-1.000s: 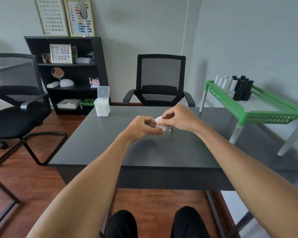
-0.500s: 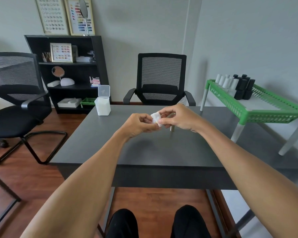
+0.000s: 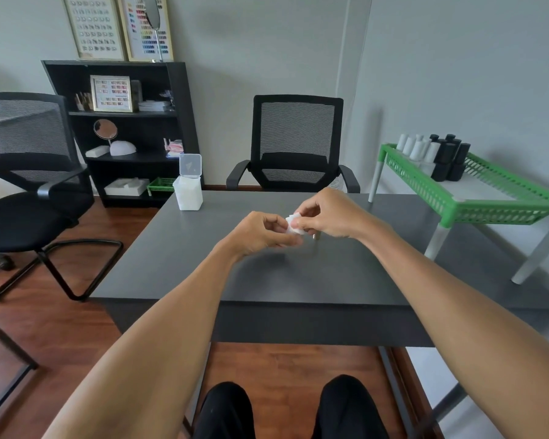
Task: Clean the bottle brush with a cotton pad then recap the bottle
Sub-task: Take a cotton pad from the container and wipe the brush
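Head view looks down along two bare forearms to a dark grey worktop. Both hands meet above its middle. The right hand pinches a small white cotton pad, its thumb and fingers curled onto the pad's right edge. The left hand has its fingers curled inward with the tips just under and beside the pad; whether they grip the brush or only touch the pad cannot be told, as the brush itself is hidden. Below the right hand a thin pale upright piece pokes out near the worktop; it is too small to identify.

Compared with half a second ago, the pad sits more between the two hands and is less raised, and the left fingertips have closed in beneath it. A second ago the pad was lower and more covered by the right hand.

At the far left of the worktop stands a white container with its clear lid flipped up. To the right, a green basket-top table carries white and black bottles.
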`<state>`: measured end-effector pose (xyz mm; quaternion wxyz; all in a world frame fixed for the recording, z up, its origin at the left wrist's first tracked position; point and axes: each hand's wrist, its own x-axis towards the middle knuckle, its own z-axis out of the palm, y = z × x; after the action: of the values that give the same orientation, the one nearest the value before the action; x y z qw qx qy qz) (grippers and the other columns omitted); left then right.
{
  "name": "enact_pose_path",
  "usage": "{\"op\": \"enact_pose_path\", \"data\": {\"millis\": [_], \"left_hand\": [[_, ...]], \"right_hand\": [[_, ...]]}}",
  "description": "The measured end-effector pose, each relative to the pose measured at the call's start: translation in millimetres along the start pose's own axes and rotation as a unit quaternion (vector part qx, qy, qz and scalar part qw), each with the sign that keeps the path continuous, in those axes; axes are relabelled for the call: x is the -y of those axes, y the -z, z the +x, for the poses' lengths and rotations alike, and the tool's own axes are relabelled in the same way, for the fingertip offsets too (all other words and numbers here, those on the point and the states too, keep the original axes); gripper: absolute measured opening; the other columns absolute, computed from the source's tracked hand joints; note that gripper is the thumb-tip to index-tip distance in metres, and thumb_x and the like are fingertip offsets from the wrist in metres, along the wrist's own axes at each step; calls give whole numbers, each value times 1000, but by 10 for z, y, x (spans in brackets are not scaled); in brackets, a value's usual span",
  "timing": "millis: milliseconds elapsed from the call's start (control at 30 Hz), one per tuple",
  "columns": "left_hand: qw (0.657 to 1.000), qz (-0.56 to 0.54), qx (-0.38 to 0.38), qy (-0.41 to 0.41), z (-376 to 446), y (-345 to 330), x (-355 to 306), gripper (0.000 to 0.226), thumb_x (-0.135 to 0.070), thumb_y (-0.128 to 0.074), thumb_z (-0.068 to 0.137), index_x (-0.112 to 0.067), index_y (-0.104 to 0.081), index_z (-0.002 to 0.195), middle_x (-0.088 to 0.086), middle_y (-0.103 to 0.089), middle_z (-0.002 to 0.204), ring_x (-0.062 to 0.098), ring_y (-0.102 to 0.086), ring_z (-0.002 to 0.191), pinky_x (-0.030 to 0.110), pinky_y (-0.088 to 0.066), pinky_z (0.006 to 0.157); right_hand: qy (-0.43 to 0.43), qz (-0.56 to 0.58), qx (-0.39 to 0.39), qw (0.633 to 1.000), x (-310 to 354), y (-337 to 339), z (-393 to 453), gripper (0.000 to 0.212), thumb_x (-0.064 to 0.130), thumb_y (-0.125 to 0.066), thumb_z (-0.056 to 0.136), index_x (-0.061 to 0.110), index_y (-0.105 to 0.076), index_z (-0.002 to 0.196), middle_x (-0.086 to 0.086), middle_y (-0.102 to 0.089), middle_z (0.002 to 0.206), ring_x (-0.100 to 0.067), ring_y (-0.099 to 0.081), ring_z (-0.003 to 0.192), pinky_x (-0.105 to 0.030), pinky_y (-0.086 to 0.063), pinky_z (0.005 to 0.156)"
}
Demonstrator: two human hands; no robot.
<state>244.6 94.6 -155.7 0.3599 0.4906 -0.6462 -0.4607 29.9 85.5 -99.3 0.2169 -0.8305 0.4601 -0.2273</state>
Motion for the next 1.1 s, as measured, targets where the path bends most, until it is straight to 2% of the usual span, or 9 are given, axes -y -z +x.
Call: {"op": "enact_pose_path", "data": {"millis": [133, 267, 367, 467, 567, 733, 833, 933, 1100], "left_hand": [[997, -15, 78, 22, -4, 94, -17, 57, -36, -99, 68, -4, -80, 112, 16, -81, 108, 21, -78, 97, 32, -63, 91], [999, 14, 37, 20, 20, 58, -39, 53, -29, -99, 71, 2, -76, 107, 7, -80, 96, 18, -78, 88, 28, -64, 83], [997, 73, -32, -2, 49, -36, -56, 33, -30, -99, 72, -12, -77, 89, -1, -78, 88, 15, -73, 82, 32, -63, 81], [997, 67, -47, -4, 46, -63, -50, 34, -33, -99, 73, -15, -78, 94, 2, -80, 92, 21, -75, 90, 37, -63, 88], [1000, -3, -6, -4, -5, 19, -16, 29, -24, -98, 75, -14, -82, 96, 7, -81, 99, 19, -77, 92, 39, -64, 95], [999, -24, 14, -16, -46, 63, -27, 27, -18, -97, 78, -18, -83, 101, 1, -81, 103, 12, -78, 96, 23, -61, 86], [998, -53, 11, -16, -42, 51, -23, 33, -13, -96, 78, -12, -81, 107, 6, -83, 104, 16, -79, 99, 31, -64, 91], [998, -53, 11, -18, -34, 36, -29, 33, -14, -96, 78, -8, -81, 107, 9, -83, 103, 19, -79, 97, 34, -64, 92], [999, -46, 6, -24, -37, 7, -57, 35, -12, -95, 78, -3, -79, 108, 7, -82, 98, 16, -79, 92, 28, -64, 85]], "right_hand": [[12, 14, 59, 998, 14, 97, -26, 8, 31, -82, 95, 31, -86, 102, 12, -84, 88, 2, -76, 75, -28, -61, 76], [-22, 26, 28, 999, 54, 43, -15, 6, 32, -82, 94, 30, -84, 89, 13, -80, 71, 2, -76, 66, -31, -61, 74], [-76, 10, -35, 996, 66, -78, 47, 15, 30, -83, 93, 18, -83, 84, 5, -77, 65, 4, -70, 53, -19, -53, 52], [-107, 24, -69, 992, 62, -124, 72, 16, 27, -85, 92, 16, -81, 81, 2, -75, 62, 4, -65, 45, -7, -39, 40], [-101, 103, -34, 989, 56, -41, 47, 13, 24, -88, 90, 12, -86, 93, -5, -83, 79, -5, -75, 62, -8, -49, 51], [-140, 334, 42, 931, -3, 53, 30, 18, 6, -81, 93, -8, -80, 105, -13, -83, 87, -12, -77, 68, -21, -65, 70], [-147, 374, 44, 915, -28, 74, 38, 9, 0, -78, 94, -5, -80, 101, -11, -84, 85, -15, -80, 72, -22, -65, 71], [-153, 371, 45, 915, -24, 85, 41, 20, 4, -85, 89, -5, -81, 105, -16, -84, 94, -16, -81, 74, -22, -65, 71], [-176, 378, 28, 908, -10, 63, 67, 24, 6, -87, 88, -7, -80, 106, -17, -84, 92, -17, -81, 73, -23, -65, 68]]}}
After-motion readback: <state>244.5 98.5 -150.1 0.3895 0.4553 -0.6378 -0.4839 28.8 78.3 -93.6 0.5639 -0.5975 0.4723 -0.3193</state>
